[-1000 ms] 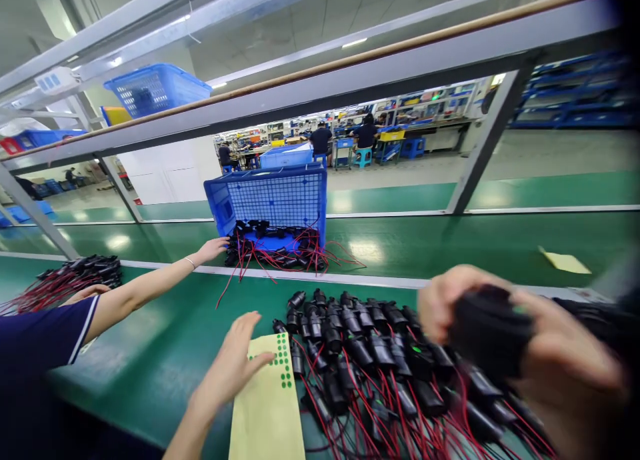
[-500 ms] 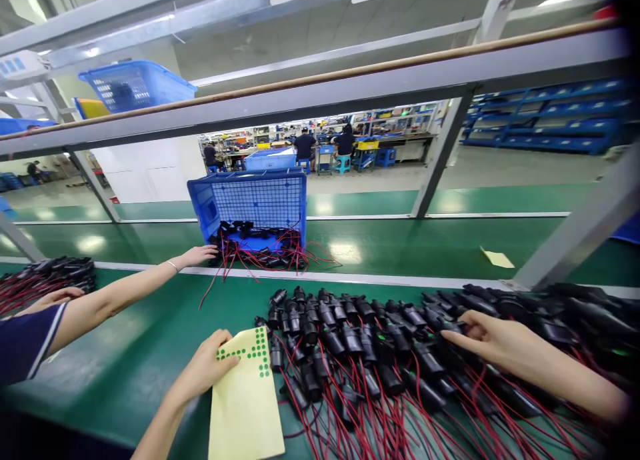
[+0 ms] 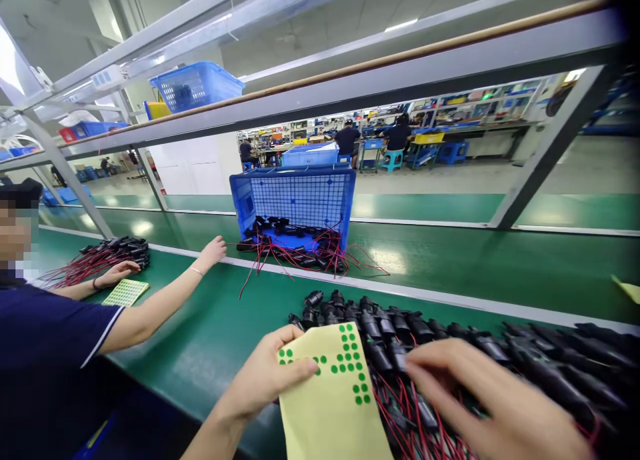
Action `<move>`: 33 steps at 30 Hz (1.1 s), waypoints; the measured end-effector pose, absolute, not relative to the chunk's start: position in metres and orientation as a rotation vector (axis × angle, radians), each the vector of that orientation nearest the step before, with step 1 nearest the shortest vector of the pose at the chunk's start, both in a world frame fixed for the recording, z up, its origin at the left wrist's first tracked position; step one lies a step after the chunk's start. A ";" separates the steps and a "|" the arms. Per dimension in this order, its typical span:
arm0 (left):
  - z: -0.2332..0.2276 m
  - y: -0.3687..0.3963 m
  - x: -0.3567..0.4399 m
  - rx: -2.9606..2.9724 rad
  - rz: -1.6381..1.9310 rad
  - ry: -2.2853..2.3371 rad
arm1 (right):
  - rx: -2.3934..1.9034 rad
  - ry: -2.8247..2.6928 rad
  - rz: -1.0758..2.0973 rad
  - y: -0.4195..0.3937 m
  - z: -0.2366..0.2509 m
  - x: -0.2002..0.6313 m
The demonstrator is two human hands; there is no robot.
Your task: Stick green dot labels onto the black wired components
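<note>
Left hand grips the near-left edge of a yellow sticker sheet, thumb on top, fingers curled under; the sheet carries rows of green dot stickers along its far part and is held tilted over the green bench. Right hand is blurred, fingers stretched flat and loose, grasping nothing, hovering just beside the sheet's right edge and over the pile of black connectors with red leads. The pile lies spread along the bench to the right.

Beyond a white strip, a blue crate lies tipped on its side, more black parts and red wires spilling from it. A co-worker in a dark blue shirt sits to the left: one hand open near the crate, the other hand resting by a second sticker sheet and another wire bundle.
</note>
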State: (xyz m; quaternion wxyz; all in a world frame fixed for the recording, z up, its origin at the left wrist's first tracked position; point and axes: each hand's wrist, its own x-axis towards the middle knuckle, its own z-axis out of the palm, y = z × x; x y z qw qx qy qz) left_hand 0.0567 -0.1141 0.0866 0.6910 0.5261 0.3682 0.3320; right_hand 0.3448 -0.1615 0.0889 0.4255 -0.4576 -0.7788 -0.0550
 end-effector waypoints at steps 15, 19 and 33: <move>0.088 -0.132 0.055 1.242 0.823 0.872 | -0.925 -2.125 -0.157 -0.146 0.078 0.253; 0.075 -0.124 0.047 1.147 0.811 0.948 | -0.911 -2.124 -0.224 -0.130 0.067 0.238; 0.081 -0.110 0.047 1.364 0.825 0.943 | -0.874 -2.192 0.031 -0.119 0.064 0.252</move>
